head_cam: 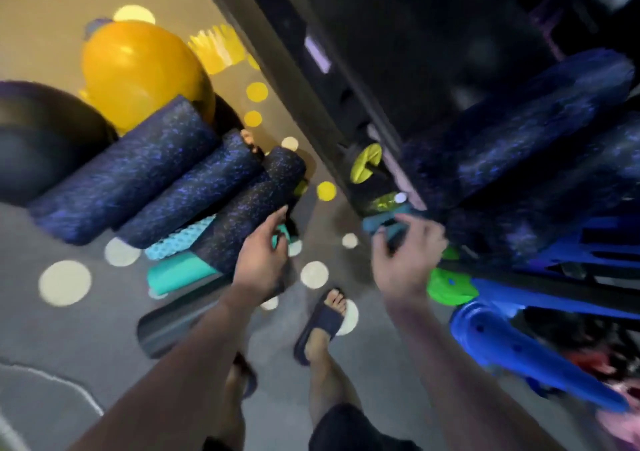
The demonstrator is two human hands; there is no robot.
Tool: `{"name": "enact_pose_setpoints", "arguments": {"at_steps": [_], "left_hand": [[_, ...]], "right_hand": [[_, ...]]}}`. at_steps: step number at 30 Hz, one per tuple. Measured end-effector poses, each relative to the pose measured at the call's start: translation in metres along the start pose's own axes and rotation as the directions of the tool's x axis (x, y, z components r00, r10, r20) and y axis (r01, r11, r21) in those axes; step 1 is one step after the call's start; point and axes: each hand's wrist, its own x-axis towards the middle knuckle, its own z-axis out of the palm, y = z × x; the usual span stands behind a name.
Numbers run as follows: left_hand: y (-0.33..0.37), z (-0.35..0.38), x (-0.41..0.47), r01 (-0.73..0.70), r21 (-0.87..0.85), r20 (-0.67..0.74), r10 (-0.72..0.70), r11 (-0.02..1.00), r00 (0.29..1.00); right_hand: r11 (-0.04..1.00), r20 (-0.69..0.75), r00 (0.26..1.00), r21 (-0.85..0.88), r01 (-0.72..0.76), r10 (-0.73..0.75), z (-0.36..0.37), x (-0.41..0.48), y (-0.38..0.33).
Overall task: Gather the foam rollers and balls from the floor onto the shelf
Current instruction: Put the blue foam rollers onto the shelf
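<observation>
Three dark foam rollers speckled with blue lie side by side on the floor: a large one [121,170], a middle one [194,187] and a near one [249,205]. My left hand [263,256] is at the near roller's right side, its thumb touching the foam and its fingers loosely curled. Beneath the rollers lie a teal bumpy roller [176,241] and a smooth teal roller [180,274]. Behind them sit a yellow ball [138,70] and a dark ball [41,139]. My right hand [405,253], blurred, hovers at a teal object [379,224] by the shelf [311,104]. Two long speckled rollers [519,132] rest on the shelf.
The grey floor mat [69,346] carries pale and yellow dots. Blue plastic pieces [519,357] and a green disc [446,288] crowd the shelf's lower right. A yellow-black item [367,163] sits at the shelf's foot. My sandalled feet [325,322] stand between the rollers and the shelf.
</observation>
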Motion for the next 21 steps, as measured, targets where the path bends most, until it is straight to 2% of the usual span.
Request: {"name": "enact_pose_setpoints", "arguments": {"at_steps": [1,2,4,7,9,10,12,14,17,21], "left_hand": [[-0.034,-0.018,-0.014,0.068,0.020,0.023,-0.068,0.997,0.997],[-0.065,-0.035,-0.026,0.123,0.029,0.031,-0.124,0.992,0.992],[-0.111,-0.066,-0.044,0.215,0.035,0.008,-0.215,0.976,0.977],[-0.159,-0.099,-0.054,0.334,-0.015,-0.035,-0.334,0.943,0.942],[-0.189,-0.110,-0.052,0.395,-0.063,-0.059,-0.399,0.916,0.915],[-0.199,-0.112,-0.048,0.420,-0.090,-0.065,-0.426,0.903,0.902],[-0.216,-0.112,-0.036,0.467,-0.124,-0.059,-0.476,0.875,0.877],[-0.224,-0.108,-0.020,0.487,-0.147,-0.052,-0.498,0.861,0.866],[-0.242,-0.096,0.023,0.467,-0.090,-0.077,-0.474,0.880,0.877],[-0.287,-0.064,0.109,0.413,-0.039,-0.129,-0.415,0.910,0.901]], "right_hand": [[0.994,0.134,0.988,0.070,-0.082,0.073,0.026,-0.028,-0.023],[0.976,0.289,0.946,0.111,-0.188,0.149,0.050,-0.056,-0.044],[0.913,0.509,0.813,0.119,-0.391,0.282,0.102,-0.105,-0.077],[0.779,0.688,0.587,0.050,-0.625,0.427,0.165,-0.156,-0.109],[0.722,0.760,0.455,-0.028,-0.691,0.465,0.194,-0.179,-0.114],[0.707,0.775,0.418,-0.053,-0.706,0.475,0.203,-0.186,-0.113],[0.671,0.793,0.362,-0.079,-0.737,0.491,0.224,-0.196,-0.100],[0.658,0.779,0.346,-0.111,-0.745,0.523,0.239,-0.194,-0.085],[0.651,0.778,0.359,-0.083,-0.755,0.515,0.274,-0.175,-0.065],[0.577,0.852,0.265,-0.051,-0.815,0.451,0.351,-0.147,-0.038]]}}
